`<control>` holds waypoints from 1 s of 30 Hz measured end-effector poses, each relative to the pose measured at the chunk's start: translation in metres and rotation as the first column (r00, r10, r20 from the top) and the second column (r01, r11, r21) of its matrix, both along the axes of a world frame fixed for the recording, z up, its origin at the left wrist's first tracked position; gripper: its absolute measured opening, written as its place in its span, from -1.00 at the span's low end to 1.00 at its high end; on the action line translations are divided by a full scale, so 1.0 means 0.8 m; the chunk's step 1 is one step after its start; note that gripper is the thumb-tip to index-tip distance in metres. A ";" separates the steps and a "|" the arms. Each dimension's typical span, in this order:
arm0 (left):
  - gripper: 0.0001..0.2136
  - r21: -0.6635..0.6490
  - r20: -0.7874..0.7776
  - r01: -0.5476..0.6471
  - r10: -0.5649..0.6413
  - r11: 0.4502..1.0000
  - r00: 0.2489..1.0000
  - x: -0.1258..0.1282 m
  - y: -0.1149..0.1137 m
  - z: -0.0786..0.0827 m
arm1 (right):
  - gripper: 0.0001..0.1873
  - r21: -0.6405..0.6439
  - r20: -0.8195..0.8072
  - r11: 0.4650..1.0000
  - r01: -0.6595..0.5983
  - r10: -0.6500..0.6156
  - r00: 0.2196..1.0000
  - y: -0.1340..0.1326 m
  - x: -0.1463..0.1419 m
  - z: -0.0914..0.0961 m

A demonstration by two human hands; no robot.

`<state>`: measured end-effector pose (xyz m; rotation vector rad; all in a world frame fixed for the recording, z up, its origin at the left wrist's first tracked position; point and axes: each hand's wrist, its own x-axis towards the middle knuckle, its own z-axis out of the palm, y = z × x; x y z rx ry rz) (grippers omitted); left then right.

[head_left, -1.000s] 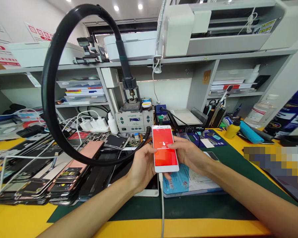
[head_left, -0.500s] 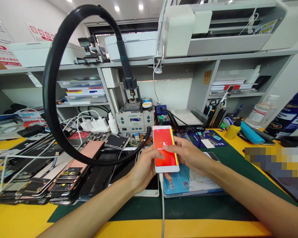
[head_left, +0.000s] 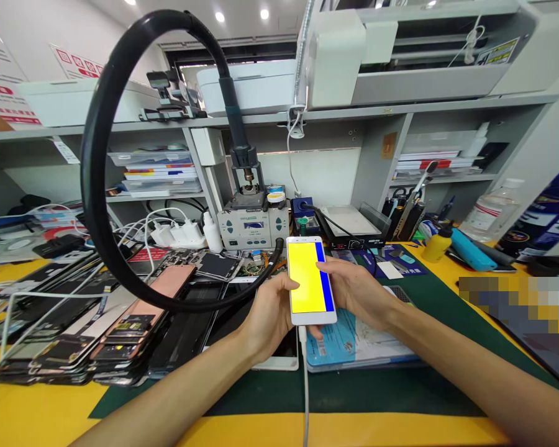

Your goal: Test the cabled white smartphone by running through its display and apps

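A white smartphone (head_left: 307, 292) is held upright between both hands above the bench, its screen yellow with a blue band down the right side. My left hand (head_left: 271, 310) grips its left edge, the thumb at the screen's lower left. From the right, my right hand (head_left: 354, 288) grips the other edge, with its thumb over the upper right of the screen. Fingers behind the phone are mostly hidden. A white charging cable (head_left: 306, 385) is plugged into the bottom end and runs down toward me.
Stacks of phone parts (head_left: 125, 335) lie to the left. A thick black hose (head_left: 90, 186) loops up from a grey station (head_left: 254, 226). Under my hands are a green mat (head_left: 377, 394) and a blue-and-white package (head_left: 335, 344). A yellow bottle (head_left: 436, 243) stands on the right.
The phone's screen has gone from red with a yellow strip to yellow with a blue band. Both thumbs have shifted outward from the screen's middle. The phone stays in place.
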<state>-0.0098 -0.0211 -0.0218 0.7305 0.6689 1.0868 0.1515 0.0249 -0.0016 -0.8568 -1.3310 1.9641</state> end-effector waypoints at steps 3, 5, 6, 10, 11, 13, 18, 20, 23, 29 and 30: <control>-0.58 0.032 -0.113 -0.038 0.042 0.999 0.993 0.003 -0.001 0.001 | -0.59 0.008 0.005 1.000 -0.011 0.011 1.000 0.000 0.000 0.002; -0.59 0.060 -0.192 -0.063 0.074 0.996 0.979 0.006 -0.002 0.003 | -0.61 0.015 -0.005 1.000 -0.027 0.027 1.000 0.000 0.000 0.003; -0.62 0.067 -0.217 -0.069 0.082 0.995 0.973 0.007 -0.003 0.004 | -0.62 0.017 -0.012 0.999 -0.033 0.033 0.999 0.000 0.000 0.003; -0.69 0.042 -0.205 -0.078 0.085 0.996 0.975 0.006 -0.003 0.005 | -0.65 0.027 -0.021 0.999 -0.036 0.036 0.999 0.000 0.000 0.003; -0.67 0.028 -0.166 -0.069 0.072 0.997 0.983 0.004 -0.003 0.005 | -0.64 0.029 -0.020 0.999 -0.036 0.037 0.999 0.000 0.000 0.003; -0.63 0.000 -0.070 -0.043 0.043 0.999 0.997 0.001 -0.002 0.003 | -0.63 0.032 -0.011 0.999 -0.039 0.039 0.999 0.000 0.000 0.003; -0.62 0.019 -0.102 -0.056 0.058 0.998 0.993 0.002 -0.001 0.001 | -0.59 0.026 0.002 0.999 -0.020 0.020 1.000 0.000 -0.001 0.004; -0.61 0.042 -0.179 -0.071 0.077 0.997 0.981 0.005 -0.002 0.002 | -0.58 0.025 -0.003 1.000 -0.016 0.016 1.000 0.000 -0.001 0.004; -0.57 0.053 -0.226 -0.081 0.091 0.995 0.970 0.007 -0.003 0.001 | -0.58 0.024 -0.007 1.000 -0.008 0.008 1.000 -0.001 -0.002 0.004; -0.54 0.009 -0.035 -0.036 0.036 0.999 0.999 0.001 0.000 -0.001 | -0.59 0.027 0.006 1.000 -0.001 0.001 1.000 -0.001 -0.001 0.005; -0.54 0.004 -0.007 -0.028 0.028 1.000 1.000 0.000 0.000 -0.001 | -0.60 0.029 0.004 1.000 -0.008 0.008 1.000 -0.001 -0.001 0.005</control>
